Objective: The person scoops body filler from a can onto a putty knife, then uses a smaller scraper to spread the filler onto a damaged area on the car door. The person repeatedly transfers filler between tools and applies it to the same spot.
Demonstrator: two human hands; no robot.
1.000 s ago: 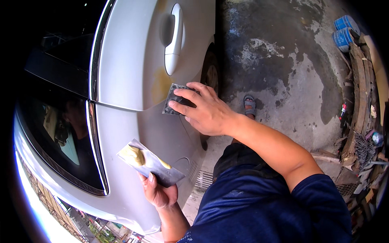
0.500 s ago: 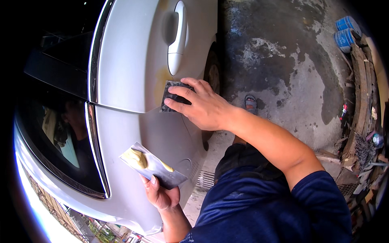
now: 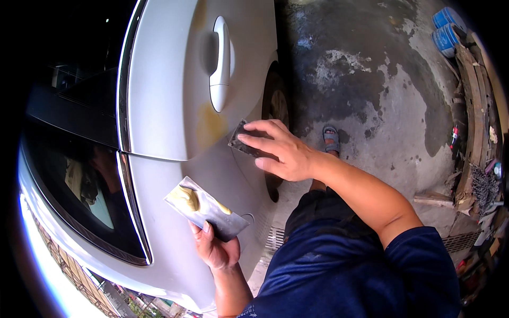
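Observation:
My right hand point(image 3: 283, 150) is closed on a dark, flat putty spreader point(image 3: 241, 143), fingers spread along its back. It is just right of a yellowish filler patch point(image 3: 211, 126) on the silver car's door point(image 3: 161, 79); whether the spreader touches the panel I cannot tell. Above the patch is the door handle point(image 3: 220, 63). Nearer me, my left hand point(image 3: 217, 249) grips a flat metal plate point(image 3: 212, 214) by its lower edge, thumb on top. A lump of yellow putty point(image 3: 185, 197) sits at the plate's far left end, with a smaller smear point(image 3: 225, 210) along its upper edge.
The car's side and dark rear window point(image 3: 85, 196) fill the left. A rear wheel point(image 3: 277, 103) shows beyond my right hand. Blue cans point(image 3: 445, 38) and wooden boards point(image 3: 471, 100) line the right side of the wet-patched concrete floor point(image 3: 366, 114). A drain grate point(image 3: 274, 238) lies beside the car.
My right hand has drawn the spreader right, off the filler patch, uncovering more of it. The left hand with the plate has barely shifted. The view has moved slightly.

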